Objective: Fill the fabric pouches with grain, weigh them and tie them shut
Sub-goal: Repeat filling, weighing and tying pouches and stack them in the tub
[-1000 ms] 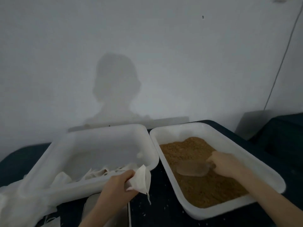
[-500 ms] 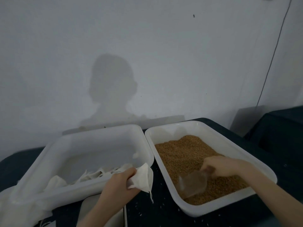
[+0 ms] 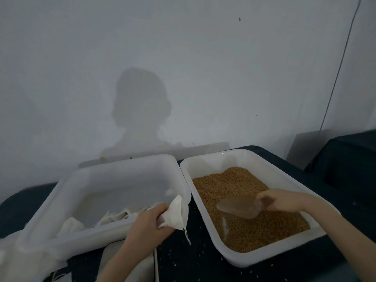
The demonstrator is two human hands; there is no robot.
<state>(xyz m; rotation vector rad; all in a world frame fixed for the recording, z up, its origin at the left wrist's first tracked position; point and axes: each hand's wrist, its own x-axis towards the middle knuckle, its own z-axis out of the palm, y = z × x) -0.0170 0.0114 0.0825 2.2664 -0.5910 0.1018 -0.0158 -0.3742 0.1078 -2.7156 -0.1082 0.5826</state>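
The right hand [image 3: 284,203] is lifting the clear scoop [image 3: 237,207] up from the grain [image 3: 244,226], where half a second ago it was digging; the left hand [image 3: 148,224] is still gripping the empty pouch [image 3: 175,215] just left of that tray, so pouring seems next.

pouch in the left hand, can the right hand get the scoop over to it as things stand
Probably yes. The right hand holds the scoop above the grain, and only the tray's low rim lies between it and the pouch that the left hand grips.
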